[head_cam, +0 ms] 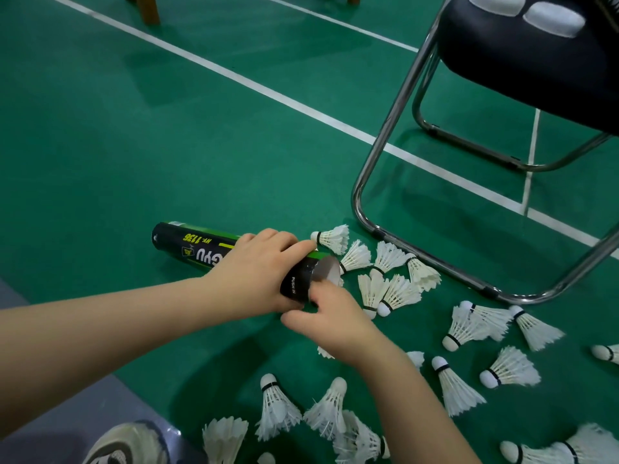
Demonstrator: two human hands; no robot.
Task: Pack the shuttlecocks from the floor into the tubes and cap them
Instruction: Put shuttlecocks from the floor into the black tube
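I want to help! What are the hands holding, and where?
The left hand grips the black tube near its open end. The right hand is at that opening; whether it holds anything cannot be told.

The floor (134, 145) is green and matt, with flat white painted lines (234, 78). The tube (187, 244) looks like stiff card with a smooth, slightly shiny black and green skin. The shuttlecocks (459, 388) have soft white feathers, frayed at the ends, and smooth round white tips. The chair frame (395, 128) is shiny bare metal. Its seat (536, 72) is dark, smooth and padded, like leather. A brown leg (149, 10) far off looks like wood.
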